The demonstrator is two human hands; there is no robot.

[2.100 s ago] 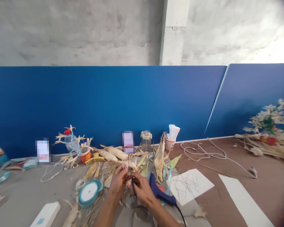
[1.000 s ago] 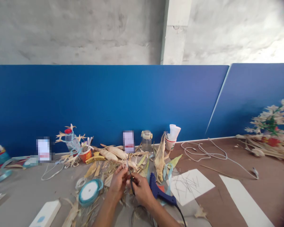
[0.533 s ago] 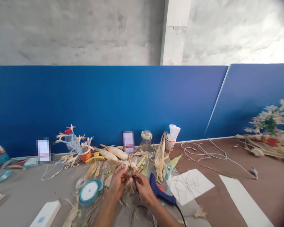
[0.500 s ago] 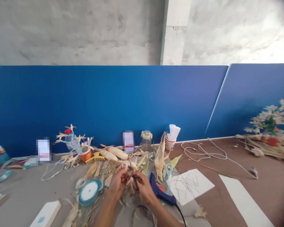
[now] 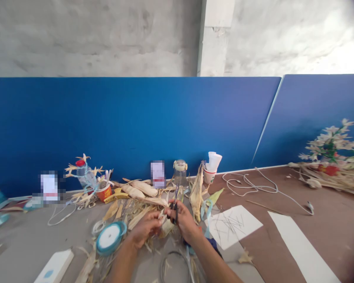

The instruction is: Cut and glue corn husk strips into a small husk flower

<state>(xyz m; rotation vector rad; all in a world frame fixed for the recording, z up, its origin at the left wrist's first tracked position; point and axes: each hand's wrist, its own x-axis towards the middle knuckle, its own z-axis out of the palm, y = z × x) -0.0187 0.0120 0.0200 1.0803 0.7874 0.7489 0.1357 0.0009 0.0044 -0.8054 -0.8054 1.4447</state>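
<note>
My right hand is closed on scissors, which have black handles and blades pointing up and away from me. Close beside it, my left hand pinches a small pale piece of corn husk between thumb and fingers. The two hands nearly meet over a litter of dry husks. Partly hidden under my right forearm is a dark blue glue gun. A roll of teal ribbon lies left of my left hand.
White paper with thin dark sticks lies at the right. Along the blue partition stand a clear jar, a paper cup and a red-capped bottle. A white cable spreads across the brown tabletop. A wire coil lies in front.
My right hand has turned the scissors so the blades point upward, and its forearm now covers much of the glue gun. My left hand has moved slightly lower.
</note>
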